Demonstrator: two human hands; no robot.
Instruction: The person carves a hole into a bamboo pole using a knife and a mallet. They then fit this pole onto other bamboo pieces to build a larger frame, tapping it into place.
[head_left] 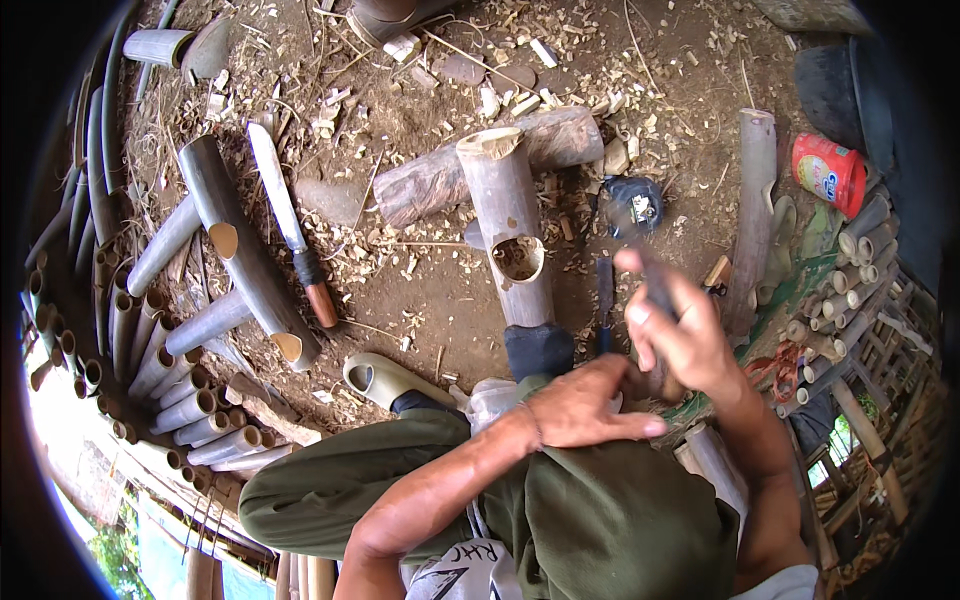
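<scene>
My right hand (685,340) is closed around a dark, narrow tool (658,290), blurred by motion; its kind cannot be made out. Across my raised knee lies my left hand (585,400), thumb stretched out and palm down, holding nothing that I can see. Its fingertips come near the tool's lower end and are partly hidden. In front of my knee, a thick bamboo piece (495,190) with a round hole cut in its upper side rests across a rough log (420,185). My dark-covered foot (540,350) presses against its near end.
A machete (275,185) lies on the dirt, left of the log. Beside it are a bamboo pole with cut holes (245,250) and stacked bamboo tubes (190,410). At right are a bamboo length (755,210), a red packet (828,175) and a black bundle (632,205). Wood chips litter the ground.
</scene>
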